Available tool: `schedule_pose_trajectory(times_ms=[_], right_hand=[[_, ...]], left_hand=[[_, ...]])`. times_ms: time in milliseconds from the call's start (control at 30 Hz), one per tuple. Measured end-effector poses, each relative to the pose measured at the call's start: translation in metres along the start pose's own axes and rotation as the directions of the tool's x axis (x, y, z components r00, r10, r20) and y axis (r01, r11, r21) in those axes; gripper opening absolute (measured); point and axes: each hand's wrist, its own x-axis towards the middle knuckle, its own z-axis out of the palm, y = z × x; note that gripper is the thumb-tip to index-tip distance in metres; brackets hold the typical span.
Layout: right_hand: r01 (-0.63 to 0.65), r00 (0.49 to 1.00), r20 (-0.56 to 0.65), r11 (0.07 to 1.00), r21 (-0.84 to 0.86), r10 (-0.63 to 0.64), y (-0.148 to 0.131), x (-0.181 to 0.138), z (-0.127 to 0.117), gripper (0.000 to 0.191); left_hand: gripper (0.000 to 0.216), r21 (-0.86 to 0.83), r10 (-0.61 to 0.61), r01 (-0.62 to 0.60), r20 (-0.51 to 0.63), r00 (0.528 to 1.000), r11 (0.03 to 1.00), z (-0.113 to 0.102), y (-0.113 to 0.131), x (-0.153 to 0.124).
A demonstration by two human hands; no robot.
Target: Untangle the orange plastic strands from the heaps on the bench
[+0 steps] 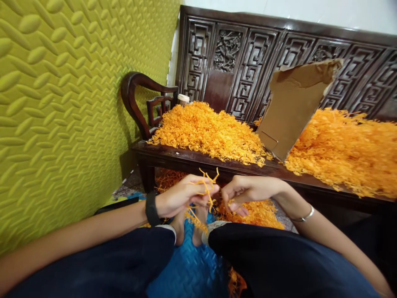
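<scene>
My left hand (189,192) is closed on a thin, branching orange plastic piece (208,188), whose prongs stick up above the fingers. Another orange strand (196,219) hangs below that hand. Just to the right, my right hand (243,192) has its fingers curled, with a bit of orange at the fingertips too small to make out. The two hands are close together but apart, over my feet. Beyond them, a large heap of similar orange pieces (207,132) lies on a dark wooden bench (186,154).
A brown cardboard sheet (291,107) leans upright between this heap and a second orange heap (347,153). A white-lidded jar (183,99) stands behind the first heap. More orange pieces (257,213) lie below the bench. A yellow-green padded wall (77,103) rises at left; blue matting (186,269) covers the floor.
</scene>
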Motion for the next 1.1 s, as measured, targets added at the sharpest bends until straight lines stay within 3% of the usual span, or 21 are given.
schedule_pose_trajectory(times_ms=[67,133,200,267,333,433,500,600,700,833,867,900,1000,1033,1100], right_hand=[[-0.016,0.993,-0.117,1.000,0.024,0.019,0.011,-0.012,-0.004,0.026],[0.005,0.918,-0.396,1.000,-0.002,-0.005,0.024,-0.021,-0.012,0.028],[0.004,0.724,-0.687,0.996,-0.088,-0.064,0.038,-0.024,-0.024,0.031],[-0.058,0.504,-0.856,0.984,-0.170,-0.118,0.053,-0.023,-0.041,0.034],[-0.185,0.347,-0.931,0.965,-0.184,-0.111,0.067,-0.019,-0.061,0.038],[-0.352,0.195,-0.979,0.928,-0.124,-0.057,0.087,-0.015,-0.090,0.046],[-0.378,0.144,-0.989,0.921,-0.094,-0.042,0.096,-0.015,-0.106,0.055],[-0.449,0.083,-0.989,0.882,-0.145,-0.120,0.097,-0.015,-0.121,0.068],[-0.447,0.103,-0.976,0.867,-0.219,-0.193,0.084,-0.005,-0.121,0.063],[-0.124,0.170,-0.980,0.984,-0.127,-0.105,0.054,0.028,-0.093,0.041],[-0.038,0.208,-0.975,0.995,-0.090,-0.080,0.045,0.038,-0.080,0.036],[0.033,0.271,-0.961,0.998,-0.054,-0.061,0.035,0.048,-0.066,0.033],[0.138,0.639,-0.766,0.990,0.021,-0.073,0.010,0.070,-0.019,0.033],[0.149,0.725,-0.681,0.989,0.011,-0.102,0.002,0.076,-0.005,0.036],[0.177,0.811,-0.562,0.984,-0.027,-0.162,-0.009,0.083,0.017,0.037]], left_hand=[[0.030,-0.064,0.104,-0.112,-0.112,0.988,0.992,-0.013,0.005,-0.003],[0.038,-0.105,0.188,-0.208,-0.174,0.967,0.972,-0.025,0.009,-0.005],[0.035,-0.141,0.210,-0.240,-0.197,0.957,0.960,-0.033,0.012,-0.006],[0.030,-0.167,0.228,-0.261,-0.194,0.954,0.951,-0.034,0.014,-0.005],[0.025,-0.183,0.251,-0.283,-0.182,0.951,0.941,-0.033,0.014,-0.004],[0.016,-0.201,0.258,-0.295,-0.194,0.947,0.934,-0.032,0.014,-0.003],[0.013,-0.219,0.247,-0.296,-0.225,0.943,0.930,-0.032,0.015,-0.002],[0.014,-0.252,0.234,-0.300,-0.259,0.937,0.920,-0.032,0.016,-0.002],[0.016,-0.263,0.238,-0.302,-0.248,0.939,0.916,-0.029,0.016,0.000],[0.017,-0.247,0.278,-0.335,-0.239,0.930,0.909,-0.025,0.017,0.001],[0.018,-0.244,0.295,-0.357,-0.255,0.921,0.902,-0.024,0.017,0.002],[0.019,-0.241,0.311,-0.378,-0.274,0.910,0.894,-0.022,0.018,0.002],[0.022,-0.214,0.353,-0.424,-0.301,0.886,0.880,-0.018,0.018,0.003],[0.023,-0.200,0.365,-0.431,-0.296,0.883,0.880,-0.017,0.018,0.004],[0.027,-0.188,0.378,-0.434,-0.269,0.886,0.881,-0.015,0.018,0.005]])
